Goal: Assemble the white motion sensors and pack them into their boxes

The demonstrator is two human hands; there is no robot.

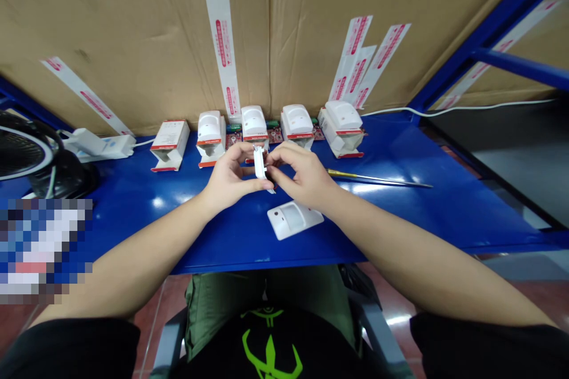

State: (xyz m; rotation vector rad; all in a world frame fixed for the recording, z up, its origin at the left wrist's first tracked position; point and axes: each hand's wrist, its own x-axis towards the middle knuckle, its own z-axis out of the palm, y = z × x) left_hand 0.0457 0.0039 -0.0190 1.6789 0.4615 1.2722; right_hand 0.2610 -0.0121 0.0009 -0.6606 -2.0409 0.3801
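Note:
Between my hands, above the blue table, is a white plastic housing [260, 163] turned edge-on. My left hand [233, 174] grips it from the left, thumb along its lower edge. From the right, my right hand [300, 172] has its fingers pinched at the housing's inner side; a small dark part shows there, too hidden to name. Below my right hand a white sensor cover [293, 219] with a curved window lies on the table. Just right of that hand a screwdriver [377, 178] with a yellow handle lies flat.
Small cartons [171, 142] stand in a row at the back of the blue table [213, 249], several topped with white detectors [253, 120]. Red circuit boards [275, 135] lie between them. A power strip [106, 147] and a black fan [53, 160] are at the left. Cardboard [178, 29] walls the back.

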